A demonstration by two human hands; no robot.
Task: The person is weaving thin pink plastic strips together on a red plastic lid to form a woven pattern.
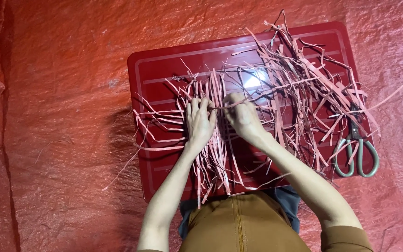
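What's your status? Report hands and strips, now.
Left hand flat on woven pink strips. Right hand pinching one strip. Loose strip pile and scissors right.

2 hands (200, 122) (241, 116) close together, palms down

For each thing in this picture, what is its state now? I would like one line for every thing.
left hand: flat, fingers pressing down on the woven strips
right hand: pinching one strip, held crosswise
woven strips: partly interlaced, ends loose
loose strip pile: tangled, unsorted, some strips hanging over the tray edge
scissors: lying at the tray's right edge, blades under strips so open or closed is unclear
red tray: flat on the red sheet
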